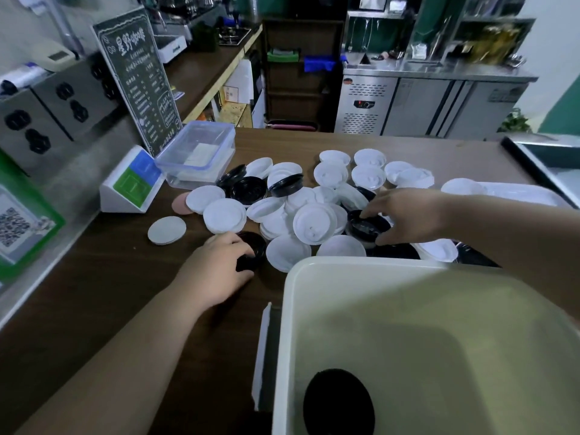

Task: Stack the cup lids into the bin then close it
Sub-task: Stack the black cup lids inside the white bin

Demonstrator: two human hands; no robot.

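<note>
Now, a black lid is gripped by the left hand. The fingers are curled over its rim and the thumb is tucked against its near side. The lid lies on the desk, at the near-left fringe of the heap of white lids.

Over on the right, a second black lid is pinched by the right hand, with the fingertips set on its far rim and the thumb on its near rim. It sits among the white lids, just beyond the far rim of the bin. Whether it is lifted or resting cannot be told.

The bin is seen open at the near-right part of the desk, and a third black lid lies on its floor near the front wall.

White lids are spread across the middle of the desk, with a few more black ones mixed in. A clear container is stood toward the far-left edge, beside a menu board.
</note>
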